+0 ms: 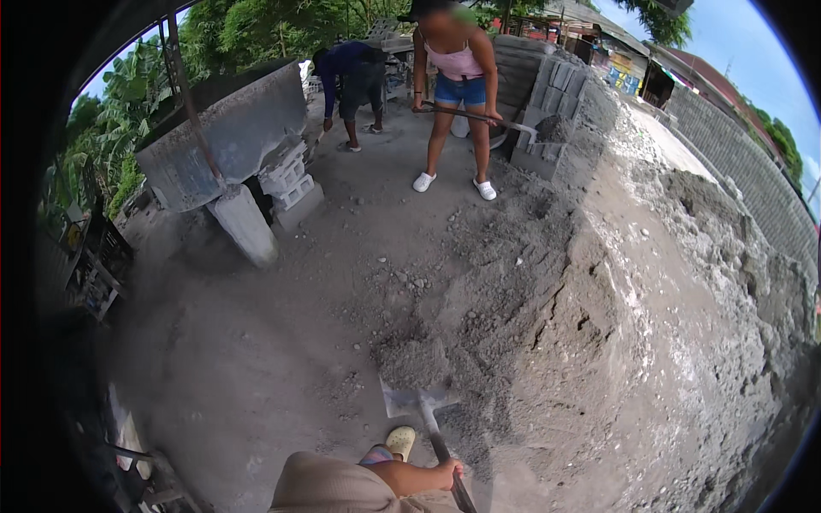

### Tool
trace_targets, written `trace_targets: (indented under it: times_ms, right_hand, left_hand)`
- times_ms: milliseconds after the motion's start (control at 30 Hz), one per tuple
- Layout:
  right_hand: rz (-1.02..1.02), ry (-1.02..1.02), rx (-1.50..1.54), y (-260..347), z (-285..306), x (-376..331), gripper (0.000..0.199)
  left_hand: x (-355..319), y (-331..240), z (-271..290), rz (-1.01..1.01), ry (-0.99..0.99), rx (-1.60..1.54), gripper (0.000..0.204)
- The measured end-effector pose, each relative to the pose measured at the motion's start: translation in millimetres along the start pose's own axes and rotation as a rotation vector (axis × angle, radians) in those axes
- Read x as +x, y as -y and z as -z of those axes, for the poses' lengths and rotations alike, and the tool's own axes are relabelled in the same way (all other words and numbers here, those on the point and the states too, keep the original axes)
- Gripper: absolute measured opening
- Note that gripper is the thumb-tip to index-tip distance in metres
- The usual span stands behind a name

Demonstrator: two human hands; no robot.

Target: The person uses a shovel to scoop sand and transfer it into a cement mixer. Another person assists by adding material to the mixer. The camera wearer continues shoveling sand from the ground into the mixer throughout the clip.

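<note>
My left hand (448,473) is wrapped round the dark shaft of a shovel (435,436) at the bottom of the view. The shovel's grey metal blade (400,402) lies low against the foot of a heap of grey sand (547,325). Loose sand (415,363) covers the blade's front edge, so I cannot tell how deep it sits. The shaft's upper end runs out of the lower edge. My right hand is not in view. Close to the left of the shaft is my foot in a pale yellow clog (400,441).
Ahead, a person in a pink top (462,60) holds another shovel (479,114) with grey material on it. Behind, a second person (351,81) bends over. At left stand a large metal sheet trough (227,141), a concrete post (244,224) and hollow blocks (291,184). Stacked blocks (556,94) border the heap.
</note>
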State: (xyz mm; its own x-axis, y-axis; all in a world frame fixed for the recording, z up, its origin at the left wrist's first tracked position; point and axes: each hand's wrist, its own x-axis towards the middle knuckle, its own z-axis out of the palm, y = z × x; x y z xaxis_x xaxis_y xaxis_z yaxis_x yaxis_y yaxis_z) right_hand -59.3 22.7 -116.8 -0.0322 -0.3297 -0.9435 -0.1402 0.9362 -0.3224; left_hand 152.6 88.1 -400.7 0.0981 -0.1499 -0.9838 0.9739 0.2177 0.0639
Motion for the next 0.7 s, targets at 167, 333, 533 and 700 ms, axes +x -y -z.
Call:
trace_targets:
  times_ms: [167, 333, 533, 700]
  right_hand:
    - [0.058, 0.279, 0.142, 50, -181, -59, 0.040]
    - [0.184, 0.922, 0.103, 80, -405, -239, 0.050]
    - [0.083, 0.568, 0.151, 51, -332, -140, 0.046]
    - [0.217, 0.309, -0.113, 41, -161, -41, 0.045]
  left_hand:
    - [-233, -429, -100, -0.624, 0.134, 0.059, 0.013]
    - [-451, -671, -53, -1.197, 0.102, -0.010, 0.015]
    - [-292, -591, -38, -0.843, 0.123, 0.057, 0.009]
    - [-67, -351, 87, -0.470, 0.150, -0.111, 0.014]
